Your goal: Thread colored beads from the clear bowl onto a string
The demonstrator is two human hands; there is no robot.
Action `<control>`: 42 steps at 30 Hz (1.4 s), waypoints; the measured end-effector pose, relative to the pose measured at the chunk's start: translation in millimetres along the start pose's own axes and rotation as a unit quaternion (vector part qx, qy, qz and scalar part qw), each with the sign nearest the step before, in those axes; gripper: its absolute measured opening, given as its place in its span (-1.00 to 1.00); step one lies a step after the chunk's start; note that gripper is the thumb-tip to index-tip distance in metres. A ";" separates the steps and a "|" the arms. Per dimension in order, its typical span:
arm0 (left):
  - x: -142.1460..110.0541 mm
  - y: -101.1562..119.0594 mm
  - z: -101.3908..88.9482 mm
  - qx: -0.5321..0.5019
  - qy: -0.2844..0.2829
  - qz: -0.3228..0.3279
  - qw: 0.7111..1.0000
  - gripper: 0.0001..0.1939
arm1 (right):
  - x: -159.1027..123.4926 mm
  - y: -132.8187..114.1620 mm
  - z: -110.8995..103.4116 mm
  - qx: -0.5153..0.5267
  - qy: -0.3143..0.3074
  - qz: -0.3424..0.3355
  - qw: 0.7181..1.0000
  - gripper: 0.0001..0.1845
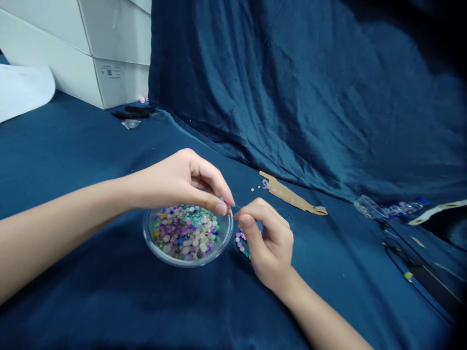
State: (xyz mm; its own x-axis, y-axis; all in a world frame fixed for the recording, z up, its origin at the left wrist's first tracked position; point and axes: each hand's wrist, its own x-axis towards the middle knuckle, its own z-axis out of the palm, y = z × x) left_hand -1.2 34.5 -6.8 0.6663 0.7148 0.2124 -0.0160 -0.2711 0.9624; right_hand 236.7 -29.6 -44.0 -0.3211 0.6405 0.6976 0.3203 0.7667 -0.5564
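A clear round bowl [188, 264] full of mixed small beads [189, 238] sits on the blue cloth. Over its far right rim, my left hand [182, 182] pinches a small bluish bead [222, 199] between thumb and fingertips. Just right of the rim, my right hand [268, 238] has thumb and index finger pressed together on a thin, hardly visible thread. A strand of purple, white and teal beads [241, 241] shows beside and partly behind the right hand. The fingertips of both hands are close together but apart.
Behind the hands lie a torn cardboard strip [292, 196] and a few loose beads [265, 184]. Plastic packets [397, 208] and black cables [408, 262] are at right. White boxes [120, 80], black strips [133, 113] and white paper [24, 90] occupy the back left. A blue curtain [292, 97] hangs behind.
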 end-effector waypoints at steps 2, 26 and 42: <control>0.4 0.2 0.0 0.000 -0.008 0.000 1.000 -0.87 | -0.4 0.0 0.2 0.006 0.004 -0.002 1.000 -0.81; 0.0 0.4 -0.7 0.044 0.003 0.004 0.999 -0.86 | 2.3 -1.0 -2.4 -0.006 -0.031 -0.012 0.999 -0.80; 1.5 -1.7 0.0 0.052 0.009 0.012 0.999 -0.82 | 2.2 1.0 0.5 0.000 -0.070 0.085 0.994 -0.81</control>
State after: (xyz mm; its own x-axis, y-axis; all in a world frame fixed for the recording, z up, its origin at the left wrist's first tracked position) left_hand -0.1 36.0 -8.2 0.6528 0.7185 0.2400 0.0457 -0.3536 0.9343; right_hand 235.8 -27.4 -43.2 -0.3839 0.7602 0.5242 0.3797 0.6474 -0.6608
